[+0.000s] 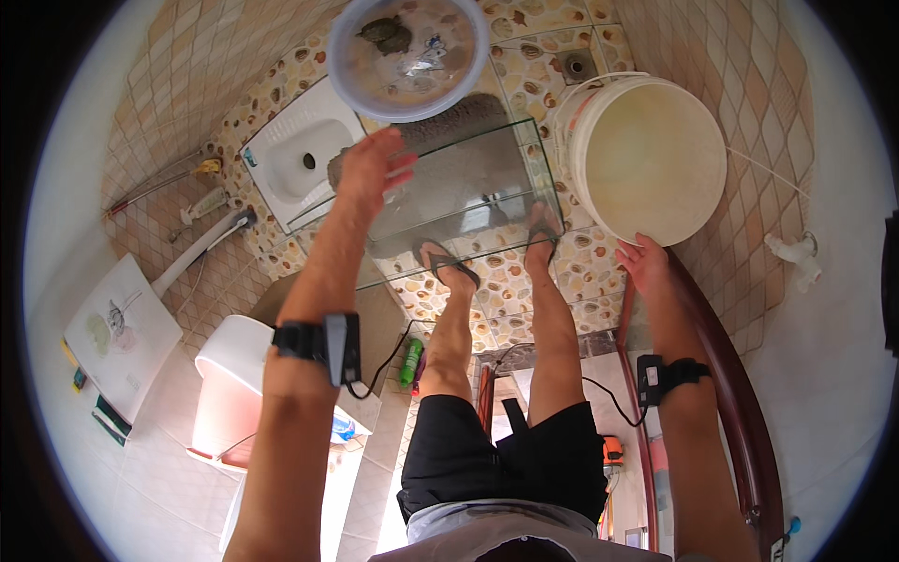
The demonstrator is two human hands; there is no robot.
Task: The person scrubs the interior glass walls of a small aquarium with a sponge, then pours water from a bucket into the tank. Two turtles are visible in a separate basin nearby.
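My left hand (373, 171) hovers over the left end of a rectangular glass tank (473, 178), its fingers stretched out and holding nothing. The tank lies on the patterned floor in front of my feet. On the right stands a large white bucket (654, 161) with some cloudy liquid at its bottom. My right hand (644, 265) is at the bucket's near rim, fingers apart; whether it touches the rim I cannot tell. Beyond the tank is a round translucent basin (343, 70), with a dark turtle (386, 35) in shallow water.
A squat toilet (281, 157) is set in the floor at the left, with a floor drain (577, 66) at the far right. Nearby are a white-and-pink bin (223, 393), a green bottle (411, 362), a dark red door edge (740, 403) and a white wall pipe (796, 255).
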